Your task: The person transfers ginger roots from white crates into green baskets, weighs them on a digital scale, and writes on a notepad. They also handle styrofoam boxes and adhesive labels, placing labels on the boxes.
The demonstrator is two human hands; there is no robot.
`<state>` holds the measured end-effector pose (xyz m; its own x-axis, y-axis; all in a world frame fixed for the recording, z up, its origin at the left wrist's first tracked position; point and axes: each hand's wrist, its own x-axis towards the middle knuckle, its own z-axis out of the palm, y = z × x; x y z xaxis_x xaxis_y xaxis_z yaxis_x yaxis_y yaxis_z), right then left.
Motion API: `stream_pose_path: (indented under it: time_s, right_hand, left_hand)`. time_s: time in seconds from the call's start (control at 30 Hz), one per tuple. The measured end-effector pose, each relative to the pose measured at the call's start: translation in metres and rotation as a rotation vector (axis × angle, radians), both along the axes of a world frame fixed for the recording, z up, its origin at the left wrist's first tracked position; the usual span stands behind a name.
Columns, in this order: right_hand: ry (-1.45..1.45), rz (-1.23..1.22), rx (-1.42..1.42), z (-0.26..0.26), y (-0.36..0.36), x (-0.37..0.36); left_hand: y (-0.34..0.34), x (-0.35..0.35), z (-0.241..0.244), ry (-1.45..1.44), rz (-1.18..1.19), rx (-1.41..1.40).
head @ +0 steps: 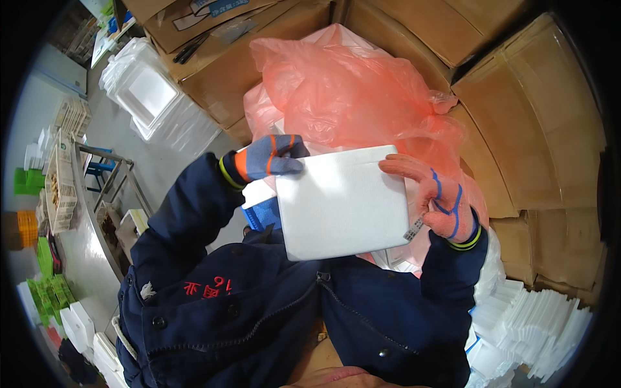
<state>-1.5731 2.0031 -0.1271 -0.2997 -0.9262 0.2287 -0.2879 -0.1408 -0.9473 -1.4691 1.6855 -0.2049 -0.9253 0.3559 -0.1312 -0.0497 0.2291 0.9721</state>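
Observation:
A white foam box or lid [344, 208] is held in front of my chest, its flat face towards the camera. My left hand [276, 157], in a grey and orange knitted glove, grips its upper left corner. At its right edge is my right hand [432, 199], in a salmon glove with blue lines, its fingers on the upper right corner. A small strip bearing print [414, 229] sticks out between the right thumb and the foam. Large translucent pink plastic bags [349, 92] lie just beyond, and part of a blue crate [264, 213] shows below my left hand.
Cardboard boxes [524, 111] are stacked ahead and to the right. Dark-handled scissors [191, 51] lie on one carton. Bagged white foam trays [150, 94] stand at upper left, a metal table [92, 262] at left, and stacked thin white foam pieces [533, 325] at lower right.

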Motion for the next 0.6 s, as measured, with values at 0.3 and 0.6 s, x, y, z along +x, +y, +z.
stream_pose_path:
  time_s: [0.3, 0.6]
  right_hand:
    - [-0.048, 0.016, 0.144, -0.038, -0.020, 0.026]
    - [-0.290, 0.047, 0.205, -0.065, -0.028, 0.003]
  left_hand:
    - [0.003, -0.009, -0.005, -0.071, -0.049, -0.218]
    - [0.038, -0.041, -0.058, 0.112, -0.084, -0.213]
